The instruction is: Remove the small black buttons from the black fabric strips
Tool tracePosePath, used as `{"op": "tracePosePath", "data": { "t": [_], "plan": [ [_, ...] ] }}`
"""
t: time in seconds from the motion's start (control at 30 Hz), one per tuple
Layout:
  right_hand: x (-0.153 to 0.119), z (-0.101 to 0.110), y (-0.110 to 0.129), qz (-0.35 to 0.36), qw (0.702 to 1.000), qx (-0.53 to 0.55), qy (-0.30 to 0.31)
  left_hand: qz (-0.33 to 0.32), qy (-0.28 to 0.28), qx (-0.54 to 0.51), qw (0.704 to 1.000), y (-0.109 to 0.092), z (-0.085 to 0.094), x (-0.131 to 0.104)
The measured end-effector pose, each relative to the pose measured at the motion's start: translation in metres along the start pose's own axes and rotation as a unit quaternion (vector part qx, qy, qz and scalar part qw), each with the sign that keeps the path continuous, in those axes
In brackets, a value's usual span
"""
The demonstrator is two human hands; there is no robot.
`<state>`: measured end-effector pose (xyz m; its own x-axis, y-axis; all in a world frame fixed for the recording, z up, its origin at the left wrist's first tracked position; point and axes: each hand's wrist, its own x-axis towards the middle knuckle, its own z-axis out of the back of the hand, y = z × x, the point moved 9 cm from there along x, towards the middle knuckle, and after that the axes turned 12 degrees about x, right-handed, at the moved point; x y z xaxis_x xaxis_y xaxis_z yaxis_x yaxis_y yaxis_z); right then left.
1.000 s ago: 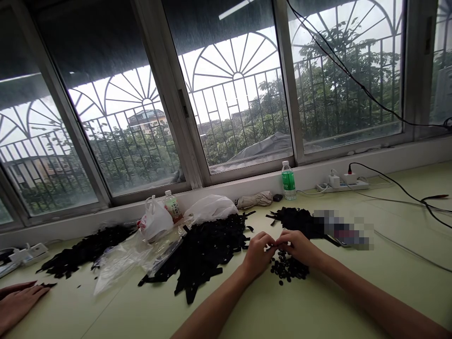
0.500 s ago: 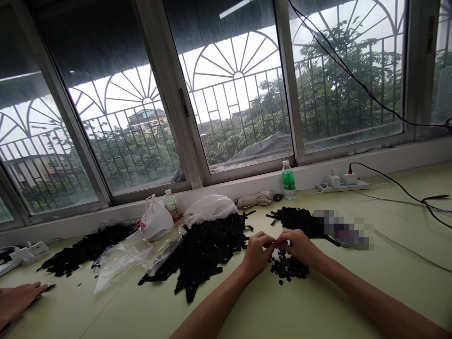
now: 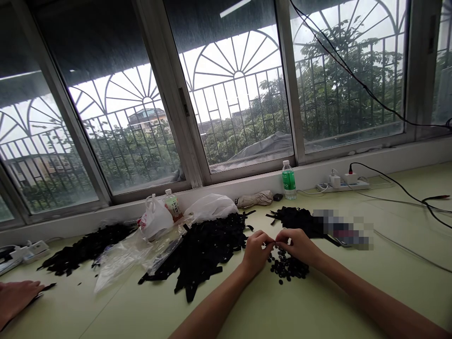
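My left hand [image 3: 258,252] and my right hand [image 3: 299,246] meet above the table, thumbs and forefingers pinched together tip to tip. Whatever sits between the fingertips is too small and dark to make out. Just below them lies a loose heap of small round black buttons [image 3: 290,269], partly under my right hand. Left of my left hand spreads a large pile of black fabric strips [image 3: 212,245], some with small pale spots. A smaller pile of black strips [image 3: 294,220] lies beyond my right hand.
Clear plastic bags [image 3: 123,263], a white bag [image 3: 157,219] and a drink bottle [image 3: 172,205] stand left. A green-labelled bottle [image 3: 288,181] and a power strip [image 3: 342,185] line the window wall. Another person's hand [image 3: 19,299] rests at far left near another black pile [image 3: 88,249].
My hands stay pinched together in nearly the same spot, with only slight finger movement. The other person's hand at far left has shifted slightly.
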<state>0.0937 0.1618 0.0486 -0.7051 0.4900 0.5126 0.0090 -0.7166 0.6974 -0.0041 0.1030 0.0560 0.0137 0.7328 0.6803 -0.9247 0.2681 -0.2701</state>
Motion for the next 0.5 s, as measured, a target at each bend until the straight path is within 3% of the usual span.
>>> {"op": "tracePosePath", "data": {
  "t": [0.2, 0.37, 0.5],
  "plan": [
    [-0.003, -0.011, -0.004, -0.012, 0.998, -0.046, 0.050, 0.029, -0.074, 0.019, 0.997, 0.004, 0.014, -0.001],
    [-0.004, -0.021, -0.004, 0.005, 0.993, -0.088, 0.083, 0.022, -0.081, 0.022, 0.996, 0.003, 0.015, -0.001],
    [-0.004, -0.021, -0.005, 0.009, 0.991, -0.111, 0.073, 0.023, -0.082, 0.020, 0.996, 0.002, 0.015, -0.001]
  ]
}}
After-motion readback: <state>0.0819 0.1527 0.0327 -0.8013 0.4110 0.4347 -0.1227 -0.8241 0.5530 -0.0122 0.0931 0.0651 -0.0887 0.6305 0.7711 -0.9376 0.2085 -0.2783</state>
